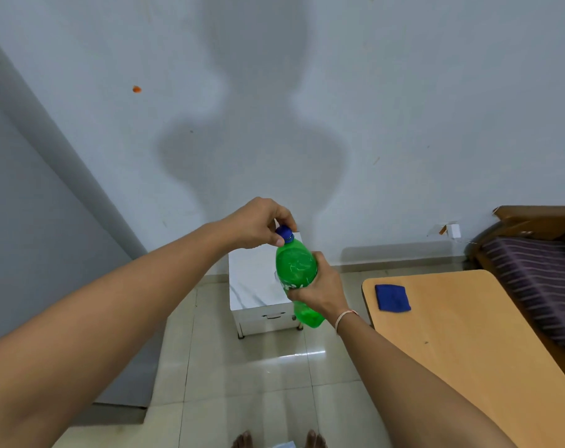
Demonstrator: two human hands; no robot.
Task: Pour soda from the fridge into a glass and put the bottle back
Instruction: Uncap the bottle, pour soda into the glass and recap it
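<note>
Pale walls and a tiled floor surround you, with a wooden table [462, 334] to your right carrying only a blue cloth [392, 298]; no glass shows anywhere. You hold the green soda bottle [296, 270] in the air over a small white cabinet [252, 286], so fetching looks done while pouring and returning remain. Your right hand [319, 291] wraps the bottle's middle; your left hand [258, 226] pinches the blue cap [284, 233] from above, whether loosening or tightening I cannot tell
</note>
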